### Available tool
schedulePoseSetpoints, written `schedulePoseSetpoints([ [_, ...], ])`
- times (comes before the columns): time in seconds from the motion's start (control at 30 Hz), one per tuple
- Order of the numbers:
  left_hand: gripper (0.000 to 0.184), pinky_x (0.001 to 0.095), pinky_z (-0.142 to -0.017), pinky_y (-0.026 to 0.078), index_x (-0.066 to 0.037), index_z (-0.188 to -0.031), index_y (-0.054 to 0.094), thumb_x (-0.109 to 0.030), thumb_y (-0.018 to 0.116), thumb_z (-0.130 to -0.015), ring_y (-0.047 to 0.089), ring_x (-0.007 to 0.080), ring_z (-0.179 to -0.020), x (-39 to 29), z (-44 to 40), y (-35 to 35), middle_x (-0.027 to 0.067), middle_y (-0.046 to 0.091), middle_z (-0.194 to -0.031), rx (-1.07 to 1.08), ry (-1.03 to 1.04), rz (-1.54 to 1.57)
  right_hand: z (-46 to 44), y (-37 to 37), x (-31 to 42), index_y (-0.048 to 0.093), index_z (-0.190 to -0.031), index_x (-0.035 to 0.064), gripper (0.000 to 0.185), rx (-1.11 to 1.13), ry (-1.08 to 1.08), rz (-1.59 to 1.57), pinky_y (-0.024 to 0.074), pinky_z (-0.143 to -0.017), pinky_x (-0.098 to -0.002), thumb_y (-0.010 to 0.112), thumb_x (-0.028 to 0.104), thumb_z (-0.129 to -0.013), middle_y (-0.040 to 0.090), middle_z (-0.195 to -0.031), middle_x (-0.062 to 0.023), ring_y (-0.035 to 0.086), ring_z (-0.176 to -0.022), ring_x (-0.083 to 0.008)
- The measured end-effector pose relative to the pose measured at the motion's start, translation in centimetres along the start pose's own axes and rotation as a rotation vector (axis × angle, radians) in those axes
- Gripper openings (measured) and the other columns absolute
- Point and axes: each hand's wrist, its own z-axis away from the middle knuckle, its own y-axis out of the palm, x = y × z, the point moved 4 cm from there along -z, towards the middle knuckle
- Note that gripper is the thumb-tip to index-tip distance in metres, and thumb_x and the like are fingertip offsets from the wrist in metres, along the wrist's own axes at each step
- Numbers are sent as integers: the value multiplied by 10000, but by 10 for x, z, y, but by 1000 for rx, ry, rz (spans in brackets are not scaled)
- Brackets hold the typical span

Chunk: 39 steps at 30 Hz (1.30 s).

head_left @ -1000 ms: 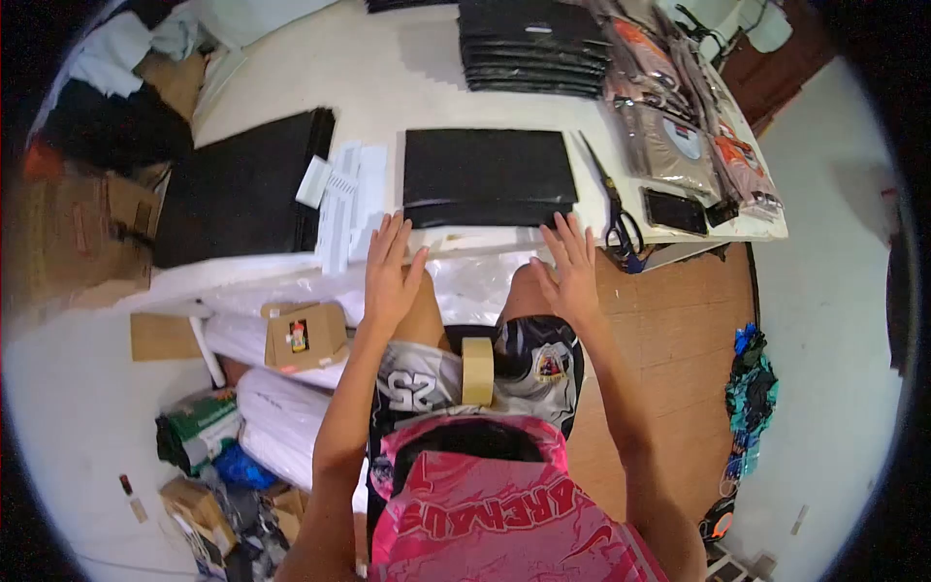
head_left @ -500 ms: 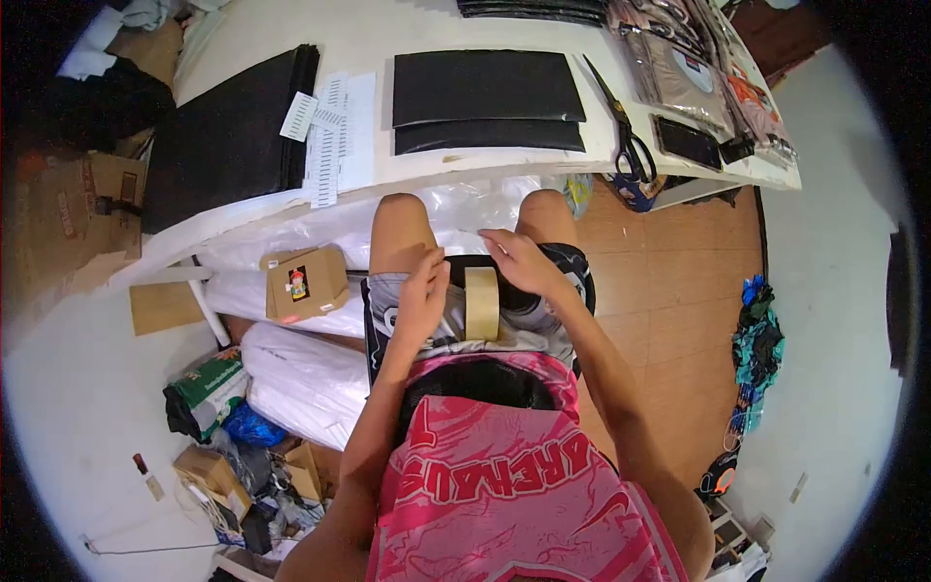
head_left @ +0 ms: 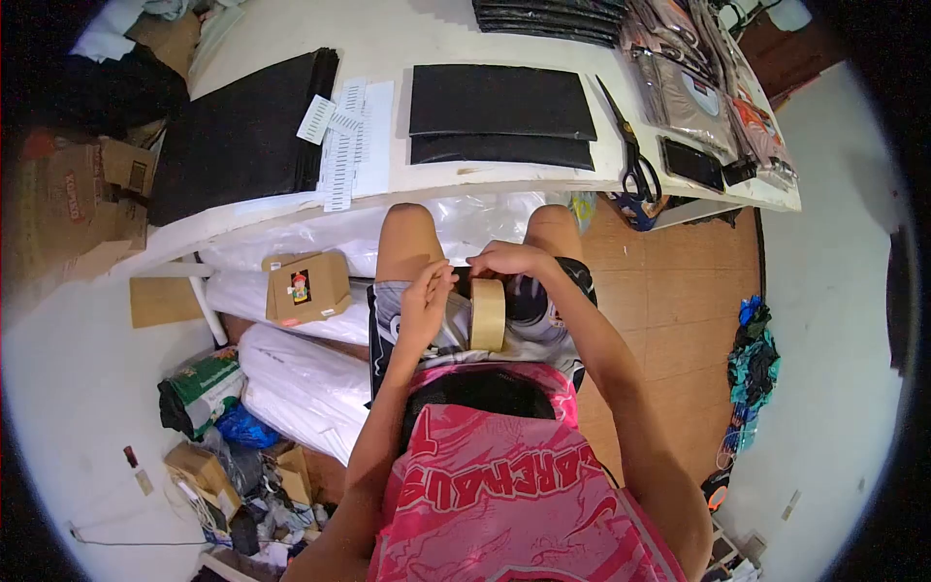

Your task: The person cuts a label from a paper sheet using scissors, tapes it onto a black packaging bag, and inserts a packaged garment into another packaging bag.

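Note:
My left hand (head_left: 427, 299) is over my lap, left of a roll of tan tape (head_left: 488, 315), with its fingers bent together; whether anything is in them is too small to tell. Just above the roll is my right hand (head_left: 508, 260), its fingertips close to those of my left hand and its fingers partly hidden. The roll stands on edge between my thighs. Beyond my knees, a folded black plastic pouch (head_left: 499, 105) lies flat on the white table (head_left: 388, 47), touched by neither hand.
Black sheets (head_left: 242, 136) and printed paper strips (head_left: 344, 145) lie left on the table. At the right are black scissors (head_left: 632, 145), a phone (head_left: 690, 163) and bagged garments (head_left: 684, 102). Below the table edge are a flat cardboard box (head_left: 308, 287) and white wrapped rolls (head_left: 301, 378).
Both hands have come back from the pouch at the table edge to my lap beside the tape roll. Over the last half second my right hand has moved slightly closer to the roll.

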Motion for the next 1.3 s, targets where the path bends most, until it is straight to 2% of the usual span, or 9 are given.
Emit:
schedulePoseSetpoints([
  [0.13,296,304,-876,518,51,-1253,515,-108,479,-1006,644,200,-1019,2,-3,1,139,636,-1112,34,-2,7,19,-6,9,732,-926,3,471,34,-7,-84,507,-702,-285,516,420,-955,701,-853,-78,639,-778,-151],
  [0.3,296,299,-863,525,54,-1244,524,-117,486,-1005,649,199,-1006,0,-5,4,130,640,-1102,34,-5,22,40,-10,24,704,-1022,7,500,29,10,43,519,-758,-294,503,461,-963,699,-974,-83,647,-895,-163],
  [0.53,294,292,-849,529,53,-1230,537,-131,496,-1004,656,189,-988,1,-4,3,125,647,-1084,25,3,55,53,-9,40,703,-1001,1,514,-5,-9,178,517,-764,-296,493,468,-965,698,-972,-86,641,-893,-170],
  [0.7,295,292,-847,527,51,-1229,538,-133,505,-1001,656,185,-983,1,-5,3,120,654,-1065,22,-5,31,73,1,65,702,-957,-2,500,-133,-194,444,512,-714,-315,515,461,-951,700,-841,-99,648,-810,-178],
  [0.87,290,278,-847,522,53,-1221,541,-122,520,-991,658,176,-972,-3,-2,3,133,659,-1068,21,-3,41,53,-5,35,701,-914,1,515,-230,-90,397,498,-711,-322,517,481,-942,693,-802,-114,644,-769,-185],
  [0.97,394,292,-884,507,47,-1266,511,-145,614,-938,641,195,-1021,-7,0,6,175,648,-1116,80,-69,-129,40,-5,23,696,-925,-11,563,-216,-13,374,497,-746,-353,472,505,-950,696,-841,-165,664,-805,-241],
  [1.07,730,345,-966,459,10,-1396,395,-213,769,-810,582,268,-1138,-13,6,19,239,580,-1235,277,81,-398,37,15,26,679,-959,-35,557,-219,-9,564,491,-824,-457,431,464,-956,673,-938,-259,644,-903,-421],
  [1.17,754,373,-937,475,23,-1367,408,-259,788,-780,600,322,-1111,-11,7,20,249,600,-1177,283,35,-281,19,23,3,686,-895,-70,527,-404,-64,593,494,-859,-479,480,415,-909,647,-954,-315,634,-920,-450],
  [1.3,820,363,-964,454,31,-1416,352,-292,777,-793,579,303,-1160,-18,8,21,265,564,-1256,321,-33,-332,47,28,26,692,-804,-50,453,-618,-77,653,528,-737,-500,538,368,-892,661,-792,-270,664,-780,-425],
])
